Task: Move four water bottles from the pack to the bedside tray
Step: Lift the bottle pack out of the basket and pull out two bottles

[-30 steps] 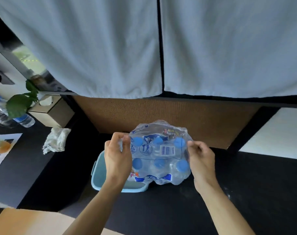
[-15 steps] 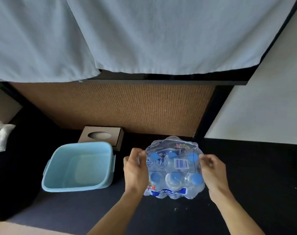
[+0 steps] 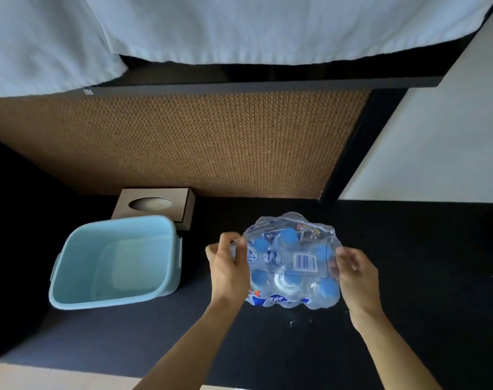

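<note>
A shrink-wrapped pack of water bottles point(image 3: 291, 263) with blue caps and a barcode label rests on the black tabletop point(image 3: 408, 319). My left hand point(image 3: 230, 270) grips the plastic wrap on the pack's left side. My right hand point(image 3: 355, 277) holds the wrap on its right side. A light blue plastic tray point(image 3: 114, 298), deep like a tub and empty, stands on the table to the left of the pack, a hand's width away.
A brown tissue box point(image 3: 155, 205) sits behind the tray against a woven brown wall panel point(image 3: 183, 144). White cloth point(image 3: 239, 26) hangs over a dark ledge above. A white wall point(image 3: 442, 147) is at the right.
The pack has moved right, off the tray, and now sits on the tabletop beside it. Both hands kept their hold on the wrap. The view has swung right and closer.
</note>
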`<state>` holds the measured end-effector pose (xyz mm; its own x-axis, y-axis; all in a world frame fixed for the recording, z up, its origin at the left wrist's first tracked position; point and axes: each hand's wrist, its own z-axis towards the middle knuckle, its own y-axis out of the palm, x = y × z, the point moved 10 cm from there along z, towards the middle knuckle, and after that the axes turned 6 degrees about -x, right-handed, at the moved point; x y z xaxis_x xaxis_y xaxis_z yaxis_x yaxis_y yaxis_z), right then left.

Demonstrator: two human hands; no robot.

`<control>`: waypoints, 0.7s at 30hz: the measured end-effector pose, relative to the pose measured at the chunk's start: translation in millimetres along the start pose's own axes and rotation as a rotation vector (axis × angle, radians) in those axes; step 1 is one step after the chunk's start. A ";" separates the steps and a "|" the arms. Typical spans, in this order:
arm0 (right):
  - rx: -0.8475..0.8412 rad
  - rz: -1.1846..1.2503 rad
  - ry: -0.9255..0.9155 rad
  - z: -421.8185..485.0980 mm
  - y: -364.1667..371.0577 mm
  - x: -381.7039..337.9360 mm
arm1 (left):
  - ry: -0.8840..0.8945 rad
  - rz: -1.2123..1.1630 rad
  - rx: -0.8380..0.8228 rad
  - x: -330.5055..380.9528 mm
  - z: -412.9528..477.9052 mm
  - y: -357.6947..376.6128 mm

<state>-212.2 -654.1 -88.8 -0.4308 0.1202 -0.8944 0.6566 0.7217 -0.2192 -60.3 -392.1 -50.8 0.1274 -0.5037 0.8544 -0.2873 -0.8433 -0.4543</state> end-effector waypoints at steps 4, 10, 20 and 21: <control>-0.055 -0.030 0.013 -3.9 4.8 -3.7 | -0.087 0.028 -0.008 -19.8 2.2 -6.4; -0.086 -0.183 0.045 -12.7 9.7 -14.4 | -0.202 0.144 -0.093 -41.2 -6.9 -7.2; -0.146 -1.179 -0.489 -30.0 111.1 -112.5 | 0.280 0.815 -0.175 41.8 13.1 19.3; -0.166 -1.274 -0.429 -22.6 116.4 -104.1 | 0.198 0.859 -0.247 30.8 20.2 25.6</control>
<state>-104.9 -567.2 -12.5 -0.4329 -0.8864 -0.1639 -0.1457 0.2482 -0.9577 -44.6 -433.0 -41.2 -0.3828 -0.8787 0.2851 -0.4057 -0.1173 -0.9064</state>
